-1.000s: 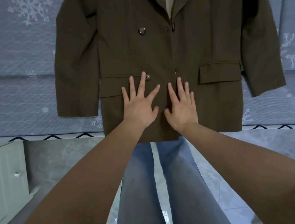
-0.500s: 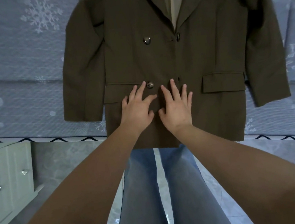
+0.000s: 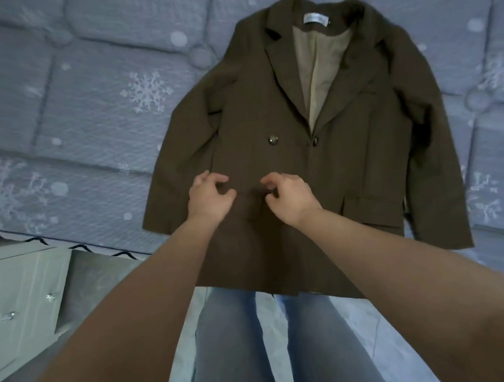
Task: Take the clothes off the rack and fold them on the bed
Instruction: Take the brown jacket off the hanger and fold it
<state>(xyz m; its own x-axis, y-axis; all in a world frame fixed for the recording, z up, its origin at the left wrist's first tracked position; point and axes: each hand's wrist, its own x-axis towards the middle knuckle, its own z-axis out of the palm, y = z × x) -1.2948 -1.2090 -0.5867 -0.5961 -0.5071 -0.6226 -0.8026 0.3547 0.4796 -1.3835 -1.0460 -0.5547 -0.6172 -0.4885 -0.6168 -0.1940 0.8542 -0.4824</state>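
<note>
- Legs in pale blue jeans (image 3: 232,352) stand at the mattress edge, with a grey-green drawer unit (image 3: 10,300) to the left.
- Left hand (image 3: 210,196) and right hand (image 3: 289,197) sit over the lower front of the dark olive double-breasted blazer (image 3: 352,162), fingers curled; whether they pinch cloth or hover empty, I cannot tell.
- Blazer lies face up on the blue-grey quilted mattress with snowflake print (image 3: 76,117), hem hanging over the near edge, beige lining (image 3: 320,61) showing.
- Risk, in my judgement: a tug at the centre could bunch the front panels, or drag the overhanging hem off the edge.
</note>
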